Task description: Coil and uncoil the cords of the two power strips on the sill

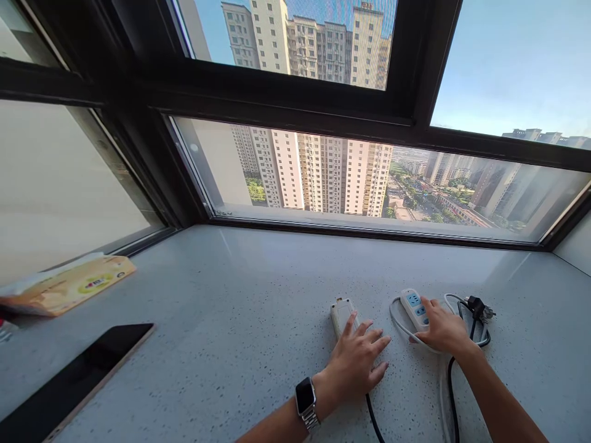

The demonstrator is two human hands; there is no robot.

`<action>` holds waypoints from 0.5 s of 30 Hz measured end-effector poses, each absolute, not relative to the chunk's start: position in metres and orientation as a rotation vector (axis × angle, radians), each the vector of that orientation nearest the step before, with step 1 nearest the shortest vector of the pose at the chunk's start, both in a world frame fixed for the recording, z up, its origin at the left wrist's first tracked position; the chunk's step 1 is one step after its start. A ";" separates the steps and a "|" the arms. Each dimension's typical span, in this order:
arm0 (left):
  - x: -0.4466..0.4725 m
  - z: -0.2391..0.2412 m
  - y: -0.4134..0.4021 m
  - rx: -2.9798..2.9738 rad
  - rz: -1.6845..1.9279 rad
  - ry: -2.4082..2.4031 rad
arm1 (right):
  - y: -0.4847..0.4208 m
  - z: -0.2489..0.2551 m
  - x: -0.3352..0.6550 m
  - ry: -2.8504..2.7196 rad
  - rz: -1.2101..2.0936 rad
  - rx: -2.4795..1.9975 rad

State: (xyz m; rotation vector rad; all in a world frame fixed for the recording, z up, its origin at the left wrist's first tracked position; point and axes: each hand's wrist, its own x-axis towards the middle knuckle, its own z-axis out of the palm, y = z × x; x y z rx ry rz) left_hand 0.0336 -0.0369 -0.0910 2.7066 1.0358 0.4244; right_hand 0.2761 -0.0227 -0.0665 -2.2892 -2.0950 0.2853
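My left hand (356,360), with a watch (305,397) on its wrist, lies over a whitish, block-shaped device (341,312), possibly a power strip turned face down. Its fingers are spread and rest on or just above the device, whose near part they hide. A black cord (373,418) comes out from below this hand. To the right, my right hand (443,329) is closed around the side of a white power strip (410,301) with blue sockets. Its fingers cover the lower part of the strip. A white cable (398,317) loops around the strip's left side.
Right of my right hand lie a black plug (478,306) and coiled cords. A dark tablet (87,375) and a yellow tissue pack (78,283) sit at the left of the speckled white sill (221,344). Dark-framed windows (369,234) border the back.
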 end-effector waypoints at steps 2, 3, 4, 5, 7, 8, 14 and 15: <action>0.034 -0.093 -0.037 2.705 0.440 1.050 | -0.023 -0.065 0.279 -2.110 0.359 -2.193; 0.035 -0.093 -0.036 2.701 0.442 1.056 | -0.022 -0.065 0.280 -2.102 0.402 -2.134; 0.035 -0.093 -0.036 2.696 0.444 1.061 | -0.021 -0.064 0.282 -2.079 0.443 -2.068; 0.036 -0.093 -0.036 2.691 0.445 1.063 | -0.020 -0.064 0.284 -2.041 0.481 -2.004; 0.036 -0.093 -0.036 2.686 0.449 1.064 | -0.017 -0.065 0.289 -1.933 0.554 -1.885; 0.036 -0.093 -0.036 2.686 0.455 1.068 | -0.014 -0.066 0.291 -1.877 0.595 -1.824; 0.035 -0.094 -0.036 2.654 0.447 1.074 | 0.000 -0.083 0.298 -1.733 0.646 -1.509; 0.035 -0.094 -0.036 2.648 0.452 1.074 | 0.001 -0.086 0.298 -1.744 0.639 -1.489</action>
